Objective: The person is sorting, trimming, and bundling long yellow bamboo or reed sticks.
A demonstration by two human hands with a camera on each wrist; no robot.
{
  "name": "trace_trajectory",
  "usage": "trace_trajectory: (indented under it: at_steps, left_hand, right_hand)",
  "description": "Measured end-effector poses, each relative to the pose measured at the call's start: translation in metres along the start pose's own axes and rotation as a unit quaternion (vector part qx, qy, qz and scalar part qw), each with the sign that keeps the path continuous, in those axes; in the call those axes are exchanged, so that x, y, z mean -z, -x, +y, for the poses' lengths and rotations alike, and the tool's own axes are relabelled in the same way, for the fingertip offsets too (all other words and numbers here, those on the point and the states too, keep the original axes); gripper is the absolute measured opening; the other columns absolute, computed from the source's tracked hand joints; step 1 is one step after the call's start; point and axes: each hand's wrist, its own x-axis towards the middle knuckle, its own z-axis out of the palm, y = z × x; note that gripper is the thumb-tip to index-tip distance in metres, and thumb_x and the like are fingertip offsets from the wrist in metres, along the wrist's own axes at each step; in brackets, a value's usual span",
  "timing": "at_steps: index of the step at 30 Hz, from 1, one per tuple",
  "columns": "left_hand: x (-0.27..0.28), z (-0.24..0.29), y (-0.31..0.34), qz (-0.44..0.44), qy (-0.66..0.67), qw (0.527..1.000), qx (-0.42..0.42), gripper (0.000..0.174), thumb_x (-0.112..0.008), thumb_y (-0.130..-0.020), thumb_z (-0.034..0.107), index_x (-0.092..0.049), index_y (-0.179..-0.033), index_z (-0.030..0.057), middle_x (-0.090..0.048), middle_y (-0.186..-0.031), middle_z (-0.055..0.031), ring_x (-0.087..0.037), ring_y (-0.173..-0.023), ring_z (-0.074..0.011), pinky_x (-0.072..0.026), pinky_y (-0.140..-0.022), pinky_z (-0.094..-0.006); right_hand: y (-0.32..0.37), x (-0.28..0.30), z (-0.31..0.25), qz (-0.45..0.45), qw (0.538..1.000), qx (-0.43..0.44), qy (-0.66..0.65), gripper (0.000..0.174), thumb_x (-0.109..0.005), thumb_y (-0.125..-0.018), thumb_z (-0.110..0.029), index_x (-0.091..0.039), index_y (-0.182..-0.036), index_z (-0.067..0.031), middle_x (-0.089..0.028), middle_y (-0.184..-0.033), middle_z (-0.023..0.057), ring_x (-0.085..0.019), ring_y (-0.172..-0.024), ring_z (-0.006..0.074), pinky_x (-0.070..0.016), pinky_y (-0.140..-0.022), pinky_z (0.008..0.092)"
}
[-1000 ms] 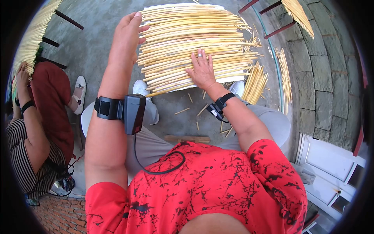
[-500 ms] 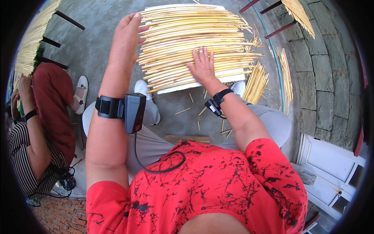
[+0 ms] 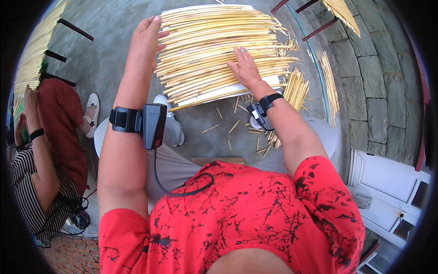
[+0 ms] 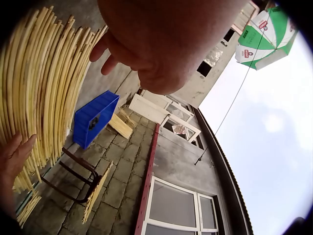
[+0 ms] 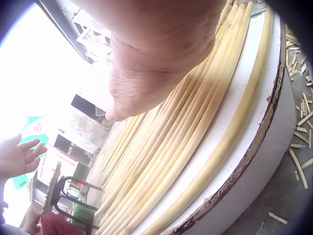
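Pale yellow reed-like sticks [image 3: 205, 50] lie side by side on a white board [image 3: 273, 81]. My right hand [image 3: 246, 69] rests on the sticks toward the near right part of the row, fingers extended, a ring on one finger. In the right wrist view one stick [image 5: 244, 117] lies apart from the others near the board's worn edge. At the left ends of the sticks my left hand [image 3: 145, 43] is held upright with straight fingers, its fingertips right beside the ends. Nothing is gripped in either hand.
Bundled sticks [image 3: 296, 89] and short offcuts lie on the floor at the right. Another person [image 3: 41, 173] works at a stick-covered table [image 3: 39, 45] on the left. A blue crate [image 4: 95, 117] and a stool frame [image 4: 73, 176] appear in the left wrist view.
My right hand has slid slightly right and away from me over the sticks. My left hand keeps its place by the stick ends. The head view has shifted a little.
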Motion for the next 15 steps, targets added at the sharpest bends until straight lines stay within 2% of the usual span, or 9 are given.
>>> trace_trajectory:
  at_steps: [2, 3, 4, 6, 7, 10, 11, 15]
  left_hand:
    - [-0.002, 0.0, 0.001, 0.004, -0.013, 1.0, 0.011, 0.047, -0.044, -0.091, 0.03, -0.04, -0.125, -0.0019, -0.053, -0.115, -0.0135, -0.054, -0.1, -0.0192, -0.044, -0.077, -0.033]
    - [-0.003, 0.001, 0.0, 0.002, -0.01, 1.0, 0.01, 0.047, -0.044, -0.091, 0.03, -0.04, -0.125, -0.0019, -0.053, -0.115, -0.0135, -0.054, -0.1, -0.0192, -0.044, -0.077, -0.033]
    - [-0.002, 0.001, 0.0, 0.0, -0.009, 1.0, 0.003, 0.048, -0.045, -0.09, 0.031, -0.041, -0.125, -0.0018, -0.051, -0.115, -0.0144, -0.054, -0.101, -0.0199, -0.0443, -0.077, -0.0327]
    - [0.002, -0.002, 0.001, 0.002, -0.007, 1.0, 0.0, 0.049, -0.046, -0.09, 0.033, -0.041, -0.124, -0.0016, -0.05, -0.115, -0.0153, -0.054, -0.101, -0.0207, -0.0445, -0.076, -0.0323]
    - [0.003, -0.005, -0.001, 0.0, -0.007, 1.0, -0.005, 0.049, -0.046, -0.09, 0.032, -0.041, -0.124, -0.0018, -0.049, -0.115, -0.0155, -0.054, -0.102, -0.0209, -0.0447, -0.077, -0.0328]
    - [0.005, -0.005, -0.001, -0.004, -0.011, 1.0, -0.005, 0.049, -0.046, -0.09, 0.032, -0.041, -0.124, -0.0022, -0.049, -0.115, -0.016, -0.053, -0.102, -0.0213, -0.0448, -0.078, -0.0336]
    - [0.004, -0.004, -0.001, -0.001, -0.013, 1.0, 0.002, 0.049, -0.046, -0.09, 0.033, -0.041, -0.124, -0.0024, -0.049, -0.115, -0.0162, -0.053, -0.102, -0.0215, -0.0449, -0.079, -0.0338]
    - [0.008, -0.007, -0.002, -0.003, -0.029, 1.0, -0.006, 0.049, -0.046, -0.09, 0.032, -0.041, -0.123, -0.0028, -0.049, -0.114, -0.0165, -0.053, -0.101, -0.0219, -0.045, -0.079, -0.034]
  right_hand:
    - [0.005, 0.02, -0.002, -0.113, 0.985, 0.105, 0.072, 0.067, -0.048, -0.083, -0.05, -0.034, -0.133, -0.0064, -0.028, -0.137, 0.0227, -0.02, -0.131, 0.0336, -0.0144, -0.107, 0.0445]
    - [0.011, 0.026, -0.004, -0.123, 0.976, 0.158, 0.089, 0.074, -0.053, -0.078, -0.053, -0.034, -0.132, -0.0049, -0.025, -0.139, 0.0219, -0.018, -0.132, 0.032, -0.0131, -0.108, 0.0448]
    - [0.016, 0.032, -0.006, -0.124, 0.975, 0.16, 0.09, 0.074, -0.053, -0.078, -0.053, -0.034, -0.132, -0.0049, -0.025, -0.139, 0.0219, -0.018, -0.132, 0.032, -0.0131, -0.108, 0.0448]
    - [0.027, 0.043, -0.013, -0.16, 0.959, 0.217, 0.089, 0.076, -0.06, -0.073, -0.052, -0.038, -0.128, -0.0041, -0.024, -0.14, 0.0215, -0.018, -0.132, 0.0326, -0.0138, -0.108, 0.0443]
    - [0.031, 0.045, -0.016, -0.174, 0.955, 0.228, 0.078, 0.074, -0.065, -0.068, -0.051, -0.043, -0.12, -0.004, -0.024, -0.14, 0.0207, -0.018, -0.133, 0.0322, -0.0125, -0.108, 0.0447]
    - [0.037, 0.045, -0.015, -0.225, 0.935, 0.253, 0.103, 0.068, -0.068, -0.065, -0.049, -0.047, -0.111, -0.0042, -0.023, -0.141, 0.02, -0.018, -0.133, 0.0319, -0.0123, -0.108, 0.0445]
    - [0.039, 0.044, -0.014, -0.211, 0.939, 0.253, 0.098, 0.063, -0.071, -0.063, -0.047, -0.048, -0.105, -0.0048, -0.023, -0.141, 0.0196, -0.017, -0.133, 0.0318, -0.0127, -0.108, 0.0445]
    - [0.028, 0.056, -0.014, -0.205, 0.952, 0.213, 0.076, 0.064, -0.069, -0.067, -0.046, -0.047, -0.11, -0.0051, -0.024, -0.141, 0.0195, -0.019, -0.132, 0.0328, -0.0152, -0.108, 0.0446]
